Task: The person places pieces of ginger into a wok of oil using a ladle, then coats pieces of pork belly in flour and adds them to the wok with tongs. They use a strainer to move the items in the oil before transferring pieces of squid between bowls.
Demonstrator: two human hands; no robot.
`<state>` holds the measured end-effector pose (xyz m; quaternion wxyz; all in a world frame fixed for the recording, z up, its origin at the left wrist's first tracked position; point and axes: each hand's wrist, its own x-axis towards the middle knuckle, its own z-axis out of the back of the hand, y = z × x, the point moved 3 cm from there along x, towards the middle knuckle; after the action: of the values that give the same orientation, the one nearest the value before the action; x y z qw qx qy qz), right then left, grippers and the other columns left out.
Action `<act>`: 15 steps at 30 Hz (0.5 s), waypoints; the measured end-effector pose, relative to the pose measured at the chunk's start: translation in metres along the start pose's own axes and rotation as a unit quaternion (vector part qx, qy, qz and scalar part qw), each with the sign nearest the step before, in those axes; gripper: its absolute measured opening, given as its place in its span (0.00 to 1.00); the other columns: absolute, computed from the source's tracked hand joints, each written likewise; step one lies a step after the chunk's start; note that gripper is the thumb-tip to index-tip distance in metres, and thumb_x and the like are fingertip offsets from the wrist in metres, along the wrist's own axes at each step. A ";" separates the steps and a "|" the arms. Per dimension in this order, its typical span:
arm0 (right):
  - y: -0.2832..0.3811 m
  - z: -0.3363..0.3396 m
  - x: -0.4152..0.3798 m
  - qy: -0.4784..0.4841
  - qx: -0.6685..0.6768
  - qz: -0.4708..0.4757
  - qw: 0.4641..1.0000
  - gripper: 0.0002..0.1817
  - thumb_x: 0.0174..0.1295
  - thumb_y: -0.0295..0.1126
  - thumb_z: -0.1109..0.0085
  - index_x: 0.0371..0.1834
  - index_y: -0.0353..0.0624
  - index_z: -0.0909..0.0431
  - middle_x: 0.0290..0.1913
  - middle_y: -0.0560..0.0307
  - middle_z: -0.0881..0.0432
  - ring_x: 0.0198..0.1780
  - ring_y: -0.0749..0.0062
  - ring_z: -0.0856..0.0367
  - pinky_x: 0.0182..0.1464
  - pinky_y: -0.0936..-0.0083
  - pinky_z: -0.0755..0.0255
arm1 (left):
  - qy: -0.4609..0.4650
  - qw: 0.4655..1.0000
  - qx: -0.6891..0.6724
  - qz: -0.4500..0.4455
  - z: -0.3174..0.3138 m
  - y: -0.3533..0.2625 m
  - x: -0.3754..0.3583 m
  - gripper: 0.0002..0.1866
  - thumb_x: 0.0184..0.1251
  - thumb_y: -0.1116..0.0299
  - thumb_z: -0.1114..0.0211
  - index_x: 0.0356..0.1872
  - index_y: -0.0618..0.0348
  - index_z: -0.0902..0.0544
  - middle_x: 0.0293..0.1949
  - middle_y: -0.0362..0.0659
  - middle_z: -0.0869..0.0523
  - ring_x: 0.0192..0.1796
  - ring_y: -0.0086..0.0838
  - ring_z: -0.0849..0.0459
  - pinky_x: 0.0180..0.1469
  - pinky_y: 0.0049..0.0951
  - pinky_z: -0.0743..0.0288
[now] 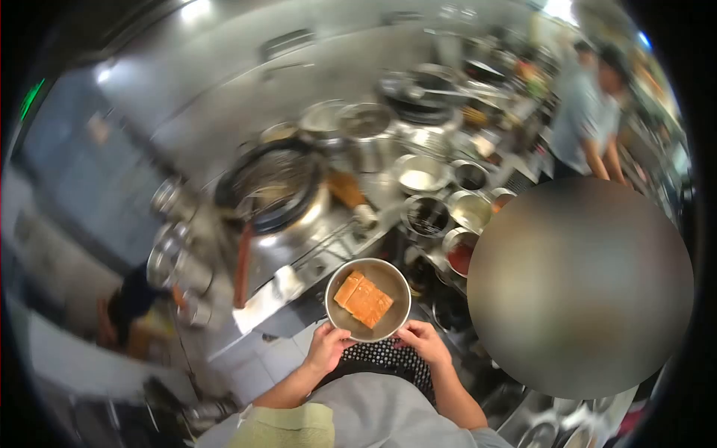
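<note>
Clock directions taken from the bowl, 12 at the top of the view.

Item: one round metal bowl (397, 290), held in front of the wearer's grey-clad torso (381, 407), at the near side of the cooking line. Contents: orange-brown slab pieces (365, 302), apparently two, a narrow one touching a larger one, flat on the bottom.

Left hand (328, 346): fingers closed on the rim at 7 o'clock. Right hand (423, 342): fingers gripping the rim at 5 o'clock.

Surroundings: a wok (278, 179) with a thick dark ring, at 11 o'clock; a reddish-brown handle (242, 269) leading down from it, between 9 and 10; a white cloth (287, 283), also between 9 and 10, nearer; a pot of dark contents (427, 217), at 1; a pot of red sauce (461, 259), at 2; a pale yellow cloth (287, 428), at 7. A second person (582, 123), blurred, well apart, between 1 and 2.
</note>
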<state>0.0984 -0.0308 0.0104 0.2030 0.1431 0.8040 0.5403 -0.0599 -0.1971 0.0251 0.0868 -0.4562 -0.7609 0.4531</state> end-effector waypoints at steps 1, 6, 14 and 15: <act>0.001 -0.005 0.011 0.050 0.039 -0.031 0.998 0.11 0.65 0.34 0.42 0.37 0.35 0.21 0.39 0.53 0.18 0.39 0.70 0.18 0.41 0.75 0.21 | -0.012 1.000 -0.001 -0.002 0.017 -0.012 -0.006 0.12 0.57 0.81 0.43 0.44 0.67 0.23 0.44 0.48 0.18 0.46 0.35 0.17 0.51 0.40 0.21; -0.003 -0.029 0.084 0.085 -0.064 -0.063 0.992 0.13 0.64 0.38 0.41 0.35 0.37 0.21 0.36 0.56 0.16 0.38 0.73 0.18 0.39 0.78 0.24 | -0.024 0.995 -0.066 -0.073 0.075 -0.063 -0.063 0.16 0.54 0.83 0.39 0.47 0.67 0.22 0.43 0.48 0.16 0.45 0.34 0.16 0.49 0.37 0.20; -0.036 -0.208 0.160 0.404 -0.199 -0.144 0.881 0.10 0.67 0.33 0.44 0.45 0.38 0.22 0.39 0.56 0.17 0.39 0.76 0.18 0.37 0.79 0.23 | -0.133 0.930 -0.196 -0.283 0.140 -0.139 -0.165 0.21 0.49 0.85 0.40 0.48 0.66 0.21 0.45 0.49 0.15 0.47 0.36 0.16 0.51 0.36 0.23; -0.054 -0.231 0.170 0.421 -0.223 -0.182 0.860 0.12 0.68 0.34 0.45 0.47 0.38 0.23 0.40 0.55 0.17 0.40 0.76 0.18 0.37 0.79 0.23 | -0.191 0.910 -0.191 -0.316 0.150 -0.143 -0.181 0.21 0.49 0.84 0.40 0.48 0.66 0.21 0.45 0.49 0.15 0.48 0.36 0.16 0.52 0.37 0.23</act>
<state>-0.1621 -0.1621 0.0078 -0.0335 -0.2964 0.6825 0.6672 -0.1270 -0.4536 0.0997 -0.0100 -0.1052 -0.9392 0.3268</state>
